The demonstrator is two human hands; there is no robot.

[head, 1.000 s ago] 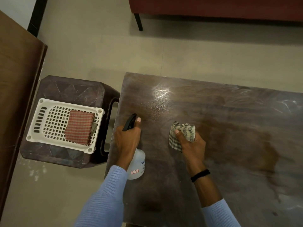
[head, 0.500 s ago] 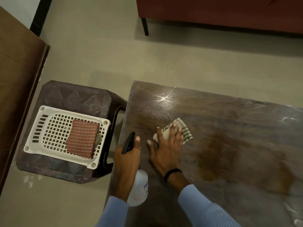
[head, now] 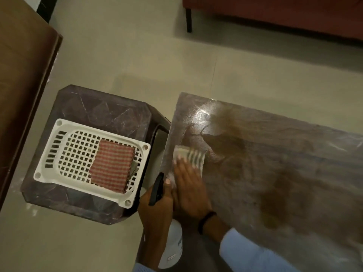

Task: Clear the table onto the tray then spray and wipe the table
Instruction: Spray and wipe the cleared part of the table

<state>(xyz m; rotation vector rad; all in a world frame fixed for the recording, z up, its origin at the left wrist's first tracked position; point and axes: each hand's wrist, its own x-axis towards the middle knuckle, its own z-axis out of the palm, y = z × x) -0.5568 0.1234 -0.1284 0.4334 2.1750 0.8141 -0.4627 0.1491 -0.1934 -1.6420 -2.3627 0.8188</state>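
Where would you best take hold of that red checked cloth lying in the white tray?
Pinch the red checked cloth at its near right corner, which juts out to the white tray's rim, coming from above. It lies folded flat on the grid, so only an edge or corner gives fingers purchase. Something lies partly under its right side. Both hands are busy: the left hand holds the spray bottle, the right hand presses the wiping cloth.

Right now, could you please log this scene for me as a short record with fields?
left hand: grips spray bottle at table's near-left edge
right hand: flat on striped cloth, pressing it to table
tray: white, on dark stool, holds folded red checked cloth
table surface: wet streaks, blotchy
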